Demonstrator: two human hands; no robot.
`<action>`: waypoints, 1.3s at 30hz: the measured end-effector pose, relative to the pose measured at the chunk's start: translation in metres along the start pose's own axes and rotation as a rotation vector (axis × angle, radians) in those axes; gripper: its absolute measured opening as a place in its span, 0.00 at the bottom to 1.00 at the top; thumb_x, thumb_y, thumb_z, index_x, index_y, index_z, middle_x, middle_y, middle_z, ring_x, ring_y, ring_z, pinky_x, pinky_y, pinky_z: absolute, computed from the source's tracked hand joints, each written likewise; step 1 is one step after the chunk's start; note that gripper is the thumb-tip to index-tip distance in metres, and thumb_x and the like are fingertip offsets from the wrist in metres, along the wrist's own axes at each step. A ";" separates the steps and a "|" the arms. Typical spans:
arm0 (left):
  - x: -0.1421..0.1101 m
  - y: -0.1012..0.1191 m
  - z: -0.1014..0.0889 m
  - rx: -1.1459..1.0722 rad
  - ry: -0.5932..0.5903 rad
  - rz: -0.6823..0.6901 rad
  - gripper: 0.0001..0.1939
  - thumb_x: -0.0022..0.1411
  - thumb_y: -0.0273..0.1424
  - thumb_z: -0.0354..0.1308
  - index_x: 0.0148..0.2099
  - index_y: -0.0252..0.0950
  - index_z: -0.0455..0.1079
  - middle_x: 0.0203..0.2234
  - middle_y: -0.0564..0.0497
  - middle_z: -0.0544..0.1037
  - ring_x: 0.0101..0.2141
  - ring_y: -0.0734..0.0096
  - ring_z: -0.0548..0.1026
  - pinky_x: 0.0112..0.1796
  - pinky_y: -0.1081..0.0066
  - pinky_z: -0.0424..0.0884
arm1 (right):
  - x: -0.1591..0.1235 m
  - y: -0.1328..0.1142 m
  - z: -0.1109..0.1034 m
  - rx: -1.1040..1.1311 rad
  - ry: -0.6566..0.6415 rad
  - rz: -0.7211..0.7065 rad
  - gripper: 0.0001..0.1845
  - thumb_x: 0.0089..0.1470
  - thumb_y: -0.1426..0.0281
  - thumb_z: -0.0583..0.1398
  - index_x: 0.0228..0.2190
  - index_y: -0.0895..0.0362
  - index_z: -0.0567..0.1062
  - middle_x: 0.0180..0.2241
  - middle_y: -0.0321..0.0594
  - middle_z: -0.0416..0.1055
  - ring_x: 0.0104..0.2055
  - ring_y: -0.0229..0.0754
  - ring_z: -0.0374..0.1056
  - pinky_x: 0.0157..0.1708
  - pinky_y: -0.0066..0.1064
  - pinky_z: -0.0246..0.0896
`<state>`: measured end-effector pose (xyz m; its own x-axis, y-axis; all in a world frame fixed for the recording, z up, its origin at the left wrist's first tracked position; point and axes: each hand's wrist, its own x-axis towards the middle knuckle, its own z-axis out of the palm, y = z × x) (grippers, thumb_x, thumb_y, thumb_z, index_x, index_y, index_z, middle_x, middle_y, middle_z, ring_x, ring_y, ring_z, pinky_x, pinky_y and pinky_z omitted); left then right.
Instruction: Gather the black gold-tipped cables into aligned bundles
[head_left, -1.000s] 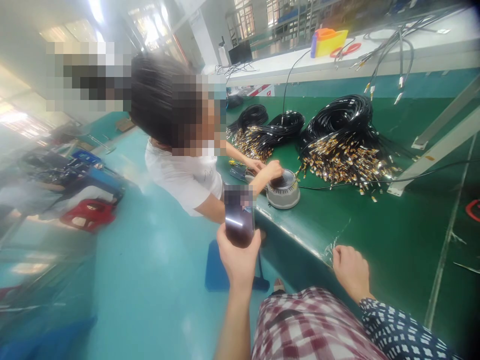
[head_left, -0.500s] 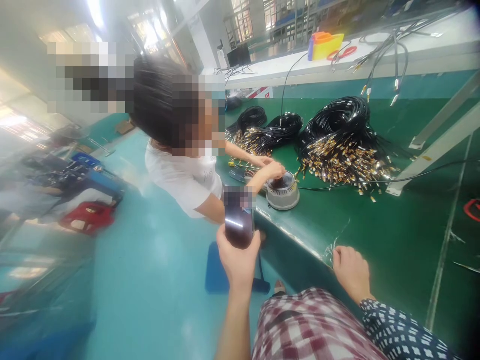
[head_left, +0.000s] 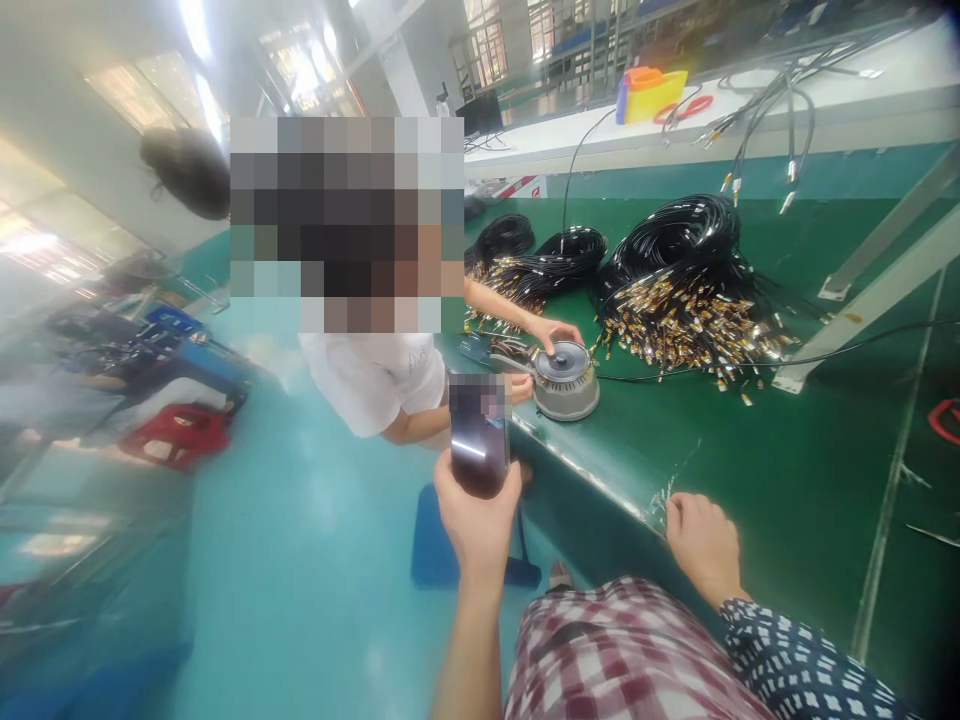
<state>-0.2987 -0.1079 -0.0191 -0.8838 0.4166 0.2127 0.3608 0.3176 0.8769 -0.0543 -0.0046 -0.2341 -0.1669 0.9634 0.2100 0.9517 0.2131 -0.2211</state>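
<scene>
My left hand [head_left: 478, 515] holds a dark smartphone [head_left: 480, 450] upright above the floor, its screen side facing me with a bright reflection across it. My right hand [head_left: 703, 545] rests in a loose fist on the front edge of the green bench [head_left: 810, 470]. I see nothing in its curled fingers. Beyond the phone, a co-worker in a white shirt [head_left: 375, 385] stands at the bench. One of that person's hands [head_left: 553, 332] touches the top of a round grey device [head_left: 566, 395]; the other [head_left: 519, 388] is beside it, partly hidden by the phone.
Bundles of black cables [head_left: 675, 240] with gold-coloured ends lie on the bench. A white shelf [head_left: 570, 155] runs above, bearing a yellow container [head_left: 652, 95] and loose cables. A slanted metal support [head_left: 862, 310] stands at right. A blue stool [head_left: 435, 545] is on the floor.
The co-worker's hands have moved apart: one now lies on the round device's top, the other has drawn back behind my phone. The co-worker's head has shifted. My hands have stayed still.
</scene>
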 end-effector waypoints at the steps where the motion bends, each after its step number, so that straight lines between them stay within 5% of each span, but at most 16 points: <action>1: 0.000 0.001 0.000 -0.001 -0.001 -0.002 0.35 0.42 0.40 0.70 0.51 0.39 0.63 0.43 0.46 0.74 0.42 0.58 0.75 0.44 0.57 0.71 | 0.000 0.000 0.000 0.002 0.002 -0.001 0.15 0.62 0.66 0.49 0.33 0.57 0.73 0.33 0.46 0.71 0.35 0.46 0.63 0.33 0.34 0.47; 39: 0.001 -0.002 -0.001 0.018 0.008 0.031 0.35 0.43 0.40 0.70 0.52 0.38 0.63 0.43 0.46 0.74 0.43 0.58 0.75 0.45 0.58 0.71 | 0.000 -0.001 -0.001 0.003 -0.002 0.002 0.16 0.62 0.66 0.48 0.32 0.57 0.73 0.32 0.45 0.71 0.34 0.45 0.62 0.33 0.35 0.48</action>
<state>-0.3008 -0.1093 -0.0200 -0.8744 0.4196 0.2437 0.3935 0.3195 0.8620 -0.0548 -0.0054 -0.2329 -0.1654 0.9641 0.2077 0.9513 0.2115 -0.2241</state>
